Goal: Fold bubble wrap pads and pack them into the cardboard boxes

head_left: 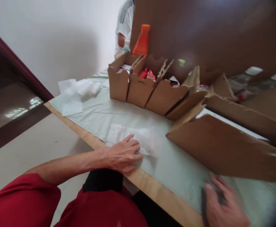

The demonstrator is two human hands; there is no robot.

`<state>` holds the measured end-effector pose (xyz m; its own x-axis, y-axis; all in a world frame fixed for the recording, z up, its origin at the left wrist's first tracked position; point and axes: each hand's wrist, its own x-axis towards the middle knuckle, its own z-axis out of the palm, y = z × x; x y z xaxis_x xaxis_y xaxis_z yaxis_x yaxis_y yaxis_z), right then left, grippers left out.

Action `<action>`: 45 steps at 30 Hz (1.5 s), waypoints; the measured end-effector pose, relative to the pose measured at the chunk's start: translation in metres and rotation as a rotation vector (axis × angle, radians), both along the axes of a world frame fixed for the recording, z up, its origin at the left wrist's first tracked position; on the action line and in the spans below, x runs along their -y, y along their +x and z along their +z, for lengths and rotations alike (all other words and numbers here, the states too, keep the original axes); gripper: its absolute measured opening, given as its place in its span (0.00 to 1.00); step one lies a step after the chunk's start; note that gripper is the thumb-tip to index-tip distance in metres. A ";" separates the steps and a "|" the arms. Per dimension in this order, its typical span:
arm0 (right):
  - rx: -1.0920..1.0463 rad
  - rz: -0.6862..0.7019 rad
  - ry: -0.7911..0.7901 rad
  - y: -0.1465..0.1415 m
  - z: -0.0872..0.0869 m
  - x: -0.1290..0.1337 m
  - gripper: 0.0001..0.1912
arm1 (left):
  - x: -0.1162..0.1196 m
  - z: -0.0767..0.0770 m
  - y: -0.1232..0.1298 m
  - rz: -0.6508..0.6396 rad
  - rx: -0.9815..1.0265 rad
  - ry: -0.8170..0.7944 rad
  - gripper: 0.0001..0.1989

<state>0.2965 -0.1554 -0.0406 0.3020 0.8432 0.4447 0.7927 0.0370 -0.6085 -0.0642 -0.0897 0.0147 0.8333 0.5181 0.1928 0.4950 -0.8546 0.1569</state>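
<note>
Loosely spread, the left hand (pixel 125 154) touches the clear bag (pixel 147 140); the right hand (pixel 224 203), spread, lies apart.

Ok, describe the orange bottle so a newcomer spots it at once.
Find the row of open cardboard bins on the pale green table cover. At the row's left end, the orange bottle shows above the bin rims, against the brown panel. It's orange, cap included; the bottles at right are clear with whitish caps.
</note>
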 end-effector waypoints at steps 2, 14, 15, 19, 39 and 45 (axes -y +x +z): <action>-0.020 -0.004 0.003 -0.013 0.002 0.011 0.22 | 0.012 0.000 0.014 -0.079 -0.029 -0.101 0.16; -0.122 0.179 -0.252 -0.044 0.025 -0.023 0.27 | -0.013 -0.008 -0.043 0.605 0.310 0.119 0.15; -0.083 0.207 -0.280 -0.050 0.024 -0.033 0.28 | -0.022 -0.011 -0.049 0.688 0.287 0.116 0.17; 0.058 0.249 -0.353 -0.074 0.023 -0.064 0.32 | -0.048 -0.026 -0.054 0.832 0.242 -0.099 0.18; -0.106 0.277 -0.267 -0.084 -0.002 -0.073 0.27 | -0.060 0.002 -0.119 1.059 0.476 -0.121 0.11; -0.071 0.279 -0.263 -0.078 -0.011 -0.076 0.26 | -0.098 0.022 -0.188 1.288 0.412 0.198 0.16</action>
